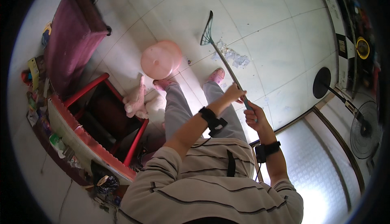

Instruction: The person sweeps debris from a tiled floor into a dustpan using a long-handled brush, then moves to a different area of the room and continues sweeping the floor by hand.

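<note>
Both hands grip a long-handled tool with a thin metal pole and a flat, dark green openwork head, perhaps a broom or squeegee. My left hand is closed round the pole, farther up toward the head. My right hand holds the blue-green grip at the near end. The head is raised or tilted over the tiled floor; whether it touches the tiles cannot be told. Scraps of torn paper lie in a loose pile just right of the head, partly behind the pole.
A pink round plastic stool stands before my feet. A pink plush toy lies beside a red-framed chair. A purple sofa piece is at the upper left. A standing fan and a white-and-black cabinet are at the right.
</note>
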Demonstrator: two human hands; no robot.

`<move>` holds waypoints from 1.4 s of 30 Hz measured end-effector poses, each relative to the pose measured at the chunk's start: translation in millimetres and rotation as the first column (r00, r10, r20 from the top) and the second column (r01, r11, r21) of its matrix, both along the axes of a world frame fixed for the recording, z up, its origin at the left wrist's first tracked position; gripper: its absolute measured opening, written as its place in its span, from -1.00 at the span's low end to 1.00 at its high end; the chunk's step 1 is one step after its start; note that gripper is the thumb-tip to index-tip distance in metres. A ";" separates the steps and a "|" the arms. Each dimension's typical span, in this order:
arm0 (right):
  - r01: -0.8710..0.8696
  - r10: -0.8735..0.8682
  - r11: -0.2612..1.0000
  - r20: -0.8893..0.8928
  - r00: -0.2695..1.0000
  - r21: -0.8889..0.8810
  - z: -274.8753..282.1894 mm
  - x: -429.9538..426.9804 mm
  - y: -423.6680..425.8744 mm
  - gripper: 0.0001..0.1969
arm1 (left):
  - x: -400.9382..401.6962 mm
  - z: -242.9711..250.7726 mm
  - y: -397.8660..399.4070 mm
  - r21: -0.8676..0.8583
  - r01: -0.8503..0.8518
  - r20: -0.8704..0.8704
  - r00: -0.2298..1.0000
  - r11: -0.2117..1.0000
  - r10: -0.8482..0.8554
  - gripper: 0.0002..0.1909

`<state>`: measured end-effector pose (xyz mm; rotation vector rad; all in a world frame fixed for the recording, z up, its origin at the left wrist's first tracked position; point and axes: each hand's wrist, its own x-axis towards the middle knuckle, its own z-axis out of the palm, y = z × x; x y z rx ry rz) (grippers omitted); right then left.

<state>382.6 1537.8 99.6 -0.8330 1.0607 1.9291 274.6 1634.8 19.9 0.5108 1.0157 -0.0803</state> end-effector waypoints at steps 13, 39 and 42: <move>-0.523 0.462 0.852 0.497 0.734 -0.021 -55.5 -34.2 55.6 -0.82 | -35.7 -74.5 32.0 0.313 0.317 -0.204 0.943 0.895 -0.263 -0.71; -0.702 0.576 0.710 0.622 0.531 -0.058 14.5 -123.8 -145.0 -0.73 | -120.4 5.6 -177.0 0.083 -0.036 -0.010 0.999 0.996 0.037 -0.70; -0.780 0.610 0.626 0.636 0.473 -0.020 -15.2 -149.6 -120.6 -0.74 | -153.3 -19.9 -160.5 0.189 -0.107 -0.121 0.984 0.976 0.131 -0.72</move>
